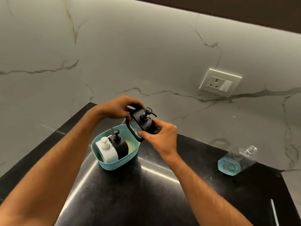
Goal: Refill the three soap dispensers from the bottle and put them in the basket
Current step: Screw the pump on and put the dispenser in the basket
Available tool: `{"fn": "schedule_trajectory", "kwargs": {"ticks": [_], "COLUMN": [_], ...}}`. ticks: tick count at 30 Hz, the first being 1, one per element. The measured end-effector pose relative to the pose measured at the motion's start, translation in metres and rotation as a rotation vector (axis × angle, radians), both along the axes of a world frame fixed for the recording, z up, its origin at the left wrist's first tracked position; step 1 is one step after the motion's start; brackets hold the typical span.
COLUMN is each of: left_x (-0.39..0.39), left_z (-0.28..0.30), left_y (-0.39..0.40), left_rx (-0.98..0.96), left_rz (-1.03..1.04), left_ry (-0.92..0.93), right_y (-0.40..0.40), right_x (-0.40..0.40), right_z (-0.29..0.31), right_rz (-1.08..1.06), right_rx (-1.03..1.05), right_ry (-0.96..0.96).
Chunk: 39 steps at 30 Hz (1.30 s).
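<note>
A teal basket (pixel 114 166) stands on the black counter with a white dispenser (pixel 106 151) and a black dispenser (pixel 120 146) upright inside it. Above the basket's far right rim I hold a third black dispenser (pixel 143 123), tilted, its pump pointing up and right. My left hand (pixel 118 108) grips its far left end and my right hand (pixel 160 137) grips its near right side. The clear refill bottle (pixel 236 160) stands uncapped at the right with a little blue liquid at its bottom.
The black counter (pixel 146 193) meets a marble wall behind. A white socket plate (pixel 220 83) sits on the wall to the right. The counter's right edge runs close beyond the bottle.
</note>
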<state>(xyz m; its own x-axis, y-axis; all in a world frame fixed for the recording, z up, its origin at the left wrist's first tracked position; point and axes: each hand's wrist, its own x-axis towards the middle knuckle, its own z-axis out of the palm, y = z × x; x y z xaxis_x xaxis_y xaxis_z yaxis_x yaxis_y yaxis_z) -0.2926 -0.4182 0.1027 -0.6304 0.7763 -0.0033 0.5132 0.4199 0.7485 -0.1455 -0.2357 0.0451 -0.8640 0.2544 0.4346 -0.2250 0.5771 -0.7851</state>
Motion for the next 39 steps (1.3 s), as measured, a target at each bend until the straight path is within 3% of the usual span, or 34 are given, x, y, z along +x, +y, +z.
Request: {"fn": "schedule_trajectory", "kwargs": {"ticks": [14, 24, 29, 39], "left_x": [-0.041, -0.059, -0.062, -0.068], "left_z": [-0.052, -0.077, -0.1, -0.112], "left_y": [-0.014, -0.008, -0.007, -0.015], "left_rx": [-0.313, -0.484, -0.546, -0.543], "left_rz": [0.038, -0.05, -0.084, -0.087], "left_ry": [0.026, 0.038, 0.044, 0.084], "right_y": [-0.03, -0.034, -0.031, -0.031], "right_x": [-0.041, -0.044, -0.045, -0.044], "right_z": [-0.065, -0.083, -0.089, -0.095], "right_rz": [0.003, -0.066, -0.005, 0.028], "right_rx": [0.048, 0.441, 0.372, 0.382], "right_ry": [-0.194, -0.329, -0.415, -0.392]}}
